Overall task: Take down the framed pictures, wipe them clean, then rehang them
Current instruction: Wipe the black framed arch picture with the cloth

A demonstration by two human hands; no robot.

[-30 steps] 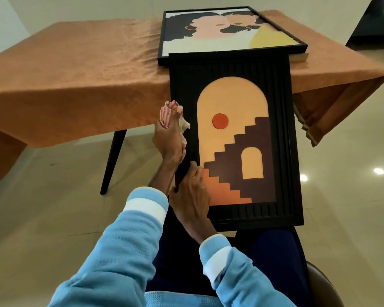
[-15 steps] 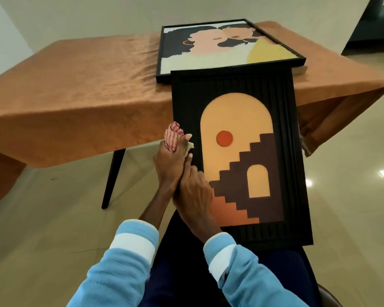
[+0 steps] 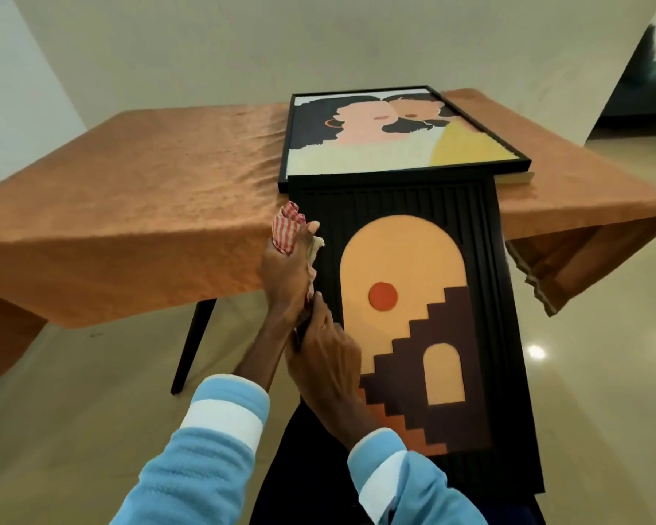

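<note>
left hand [image 3: 286, 272]: fist clamped round striped cloth [image 3: 288, 231], pressed on left edge of arch picture [image 3: 406, 316].
right hand [image 3: 328, 358]: just behind left hand, fingers curled on same edge; grip underneath probably hidden.
arch picture: on lap, top leaning on counter [image 3: 148, 206].
2nd picture [image 3: 394, 136]: flat on counter, beyond both hands.

Black ribbed arch picture [image 3: 402, 282] leans tilted, apparently against the table; faces picture [image 3: 391, 138] lies flat.
</note>
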